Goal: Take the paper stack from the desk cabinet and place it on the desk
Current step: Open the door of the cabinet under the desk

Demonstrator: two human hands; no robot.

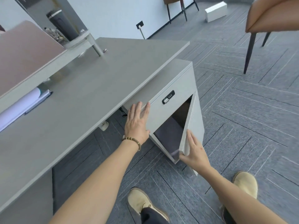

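Note:
The grey desk cabinet (176, 73) stands under the right end of the grey desk (97, 81). Its lower door (196, 120) is swung partly open. My right hand (194, 153) grips the door's lower corner, thumb behind the edge and fingers on the outer face. My left hand (137, 123) lies flat, fingers spread, on the drawer front beside the black combination lock (168, 97). The cabinet's inside (171, 135) is dark and shows a dark flat surface; I cannot make out a paper stack in it.
White papers with a blue clipboard (22, 104) lie at the desk's left, under a raised shelf holding a dark bottle (62, 24). A brown chair (271, 15) stands at right and a white box (216, 11) lies on the carpet. My shoes (140, 201) are below.

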